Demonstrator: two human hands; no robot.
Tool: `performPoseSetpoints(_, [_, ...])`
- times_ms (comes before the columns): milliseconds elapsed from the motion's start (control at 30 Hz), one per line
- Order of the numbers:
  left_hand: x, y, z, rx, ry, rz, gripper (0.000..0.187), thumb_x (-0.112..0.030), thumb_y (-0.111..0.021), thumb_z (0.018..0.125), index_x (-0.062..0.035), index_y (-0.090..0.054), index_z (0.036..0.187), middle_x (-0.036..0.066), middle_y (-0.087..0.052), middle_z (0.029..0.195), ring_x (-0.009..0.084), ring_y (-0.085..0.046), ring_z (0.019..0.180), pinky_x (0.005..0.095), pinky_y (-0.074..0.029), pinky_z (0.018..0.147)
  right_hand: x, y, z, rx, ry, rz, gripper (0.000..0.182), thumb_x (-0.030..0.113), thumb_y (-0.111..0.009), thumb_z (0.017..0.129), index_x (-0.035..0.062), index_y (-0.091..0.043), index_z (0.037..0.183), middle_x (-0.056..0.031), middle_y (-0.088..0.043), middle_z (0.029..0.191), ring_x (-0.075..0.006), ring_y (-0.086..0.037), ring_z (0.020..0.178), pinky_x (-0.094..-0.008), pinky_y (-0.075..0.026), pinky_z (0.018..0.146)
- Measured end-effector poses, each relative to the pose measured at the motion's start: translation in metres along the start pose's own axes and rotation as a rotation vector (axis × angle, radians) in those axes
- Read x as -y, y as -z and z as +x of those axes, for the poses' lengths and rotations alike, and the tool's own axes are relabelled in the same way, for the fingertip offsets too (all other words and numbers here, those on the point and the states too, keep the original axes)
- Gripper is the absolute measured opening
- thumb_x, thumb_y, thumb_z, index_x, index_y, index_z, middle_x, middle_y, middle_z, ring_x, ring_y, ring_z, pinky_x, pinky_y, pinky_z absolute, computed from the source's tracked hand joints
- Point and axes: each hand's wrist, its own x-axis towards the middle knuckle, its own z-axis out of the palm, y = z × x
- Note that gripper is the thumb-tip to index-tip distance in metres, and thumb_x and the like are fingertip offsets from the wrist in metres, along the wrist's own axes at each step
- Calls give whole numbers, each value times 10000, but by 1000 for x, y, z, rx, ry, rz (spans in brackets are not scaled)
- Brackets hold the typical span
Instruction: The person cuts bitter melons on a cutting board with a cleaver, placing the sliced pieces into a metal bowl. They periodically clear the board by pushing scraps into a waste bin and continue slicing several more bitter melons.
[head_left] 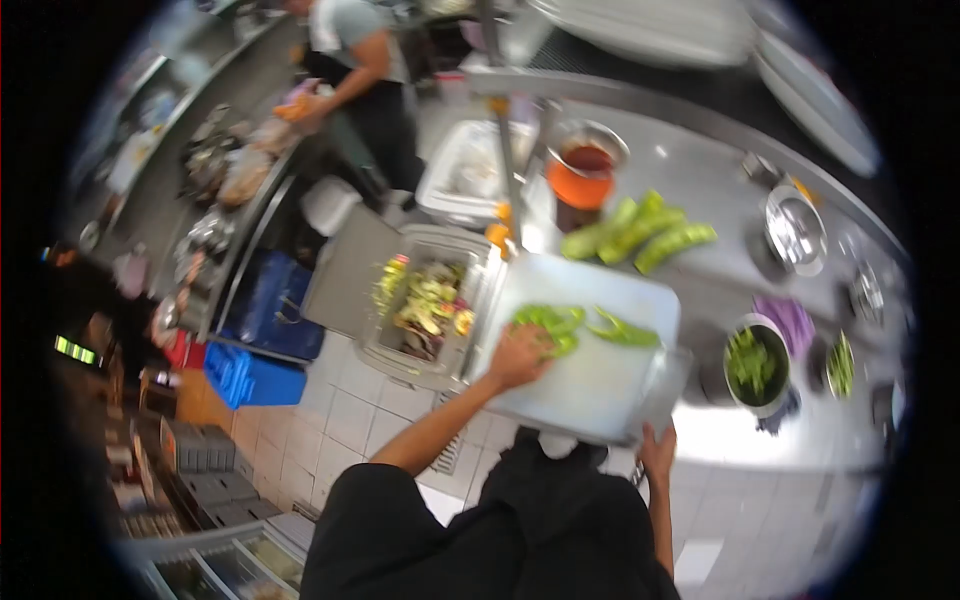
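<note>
A white cutting board (590, 385) lies in front of me on the steel counter. My left hand (518, 355) is over its left part, its fingers closed on cut green peppers (560, 325). Another piece of green pepper (625, 330) lies to the right on the board, apart from both hands. My right hand (657, 452) is wrapped round the handle of a cleaver (664, 388). The broad blade rests over the board's right edge, pointing away from me. Behind the board lie several long light-green gourds (640, 230).
An open bin of vegetable scraps (425, 370) stands left of the board. An orange container (580, 185) sits behind it. A pot of green leaves (757, 365), a purple cloth (785, 322) and a metal bowl (795, 230) are to the right. A co-worker (365, 90) stands far left.
</note>
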Motion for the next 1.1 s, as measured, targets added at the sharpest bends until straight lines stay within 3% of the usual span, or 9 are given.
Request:
performPoseSetpoints(33, [-9,4,9,-16,5,-58,344,-353,-789,831,-199,-718,1130,61,-642,1248,302,-589,1212,599,-396,1019,38,14,-3,72,-138,115,458,207,-680,962,-64,-592,1322,-287,-686,1206,-434,-637,1157,-493,-467,1041])
performPoseSetpoints(67, [-15,1,20,-24,-5,-95,353,-364,-799,826,-200,-717,1128,66,-640,1224,291,-592,1191,580,-402,998,37,11,-3,2,-76,18,405,204,-678,965,-66,-609,1258,-291,-692,1139,-423,-665,1080,-498,-500,966])
performPoseSetpoints(133, [-26,-14,51,-23,-31,-149,383,-355,-791,845,-186,-705,1178,62,-642,1226,281,-590,1193,551,-395,1025,61,19,1,100,-379,111,320,229,-687,978,-57,-587,1081,-225,-682,866,-349,-690,731,-470,-550,695])
performPoseSetpoints(200, [-41,-27,77,-20,-13,-158,392,-344,-772,878,-185,-694,1228,54,-655,1250,271,-597,1195,507,-378,1065,31,9,5,62,-241,135,294,211,-685,992,-45,-574,1086,-168,-644,763,-251,-622,530,-406,-510,508])
performPoseSetpoints(300, [-48,-50,104,-5,-108,-161,427,-336,-750,901,-186,-678,1294,41,-662,1290,255,-582,1236,496,-363,1092,78,28,3,88,-384,272,250,172,-671,1006,-30,-565,1108,-111,-607,699,-173,-556,442,-353,-445,400])
performPoseSetpoints(433, [-58,-47,113,291,15,-238,414,-320,-755,910,-202,-677,1298,37,-678,1269,238,-575,1251,520,-354,1109,97,32,6,18,-319,374,223,148,-659,1017,-20,-553,1118,-75,-590,671,-135,-519,406,-328,-410,360])
performPoseSetpoints(600, [-66,-49,90,-24,93,-303,203,-291,-783,875,-194,-782,1053,2,-704,1092,225,-592,1123,455,-380,987,118,24,27,182,-276,395,248,162,-669,1019,-15,-535,1128,-56,-568,622,-139,-509,395,-326,-397,357])
performPoseSetpoints(700, [-72,-48,93,-15,114,-238,78,-262,-773,866,-188,-797,878,-23,-689,1012,221,-583,1029,435,-380,908,114,10,50,215,-279,361,255,174,-682,1018,-9,-539,1123,-36,-540,575,-144,-501,383,-326,-393,353])
performPoseSetpoints(1100, [-79,-49,94,-16,166,-197,58,-237,-747,859,-200,-793,856,-33,-695,965,232,-572,964,432,-361,880,116,-30,67,190,-291,422,199,129,-665,1011,2,-544,1105,-67,-579,634,-155,-514,388,-346,-405,358])
